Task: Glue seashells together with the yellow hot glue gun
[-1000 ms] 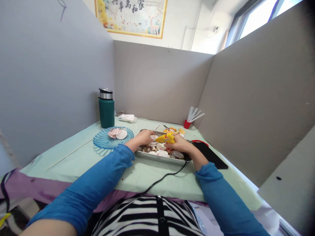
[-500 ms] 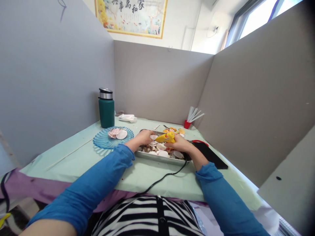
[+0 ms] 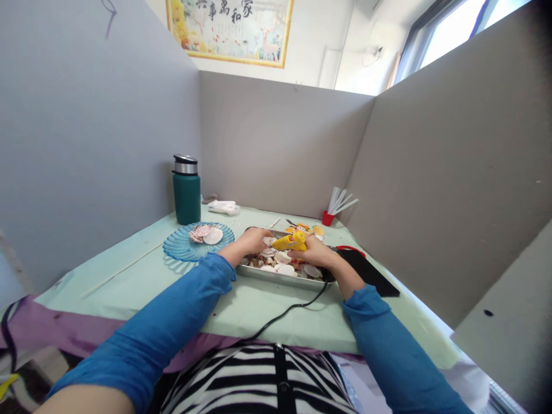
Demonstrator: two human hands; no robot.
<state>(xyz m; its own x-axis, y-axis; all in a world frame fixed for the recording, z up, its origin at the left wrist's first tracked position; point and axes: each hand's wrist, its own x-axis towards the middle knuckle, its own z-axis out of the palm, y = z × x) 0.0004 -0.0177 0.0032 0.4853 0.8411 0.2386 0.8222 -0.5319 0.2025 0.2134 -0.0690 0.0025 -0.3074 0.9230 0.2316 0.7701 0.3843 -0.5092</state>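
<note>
Head view: the right hand (image 3: 318, 253) is closed around a yellow glue gun (image 3: 288, 242), held above a metal tray (image 3: 280, 277) of shells (image 3: 283, 268) with its nozzle toward the left hand (image 3: 257, 241). The latter lies at the tray's left part with fingers curved downward; whether they grip a shell cannot be told. A black cord (image 3: 293, 307) runs from beside the right wrist to the near table edge, a blue plate (image 3: 176, 247) bearing more shells stands left of the tray, and a black board (image 3: 373, 276) lies at right.
</note>
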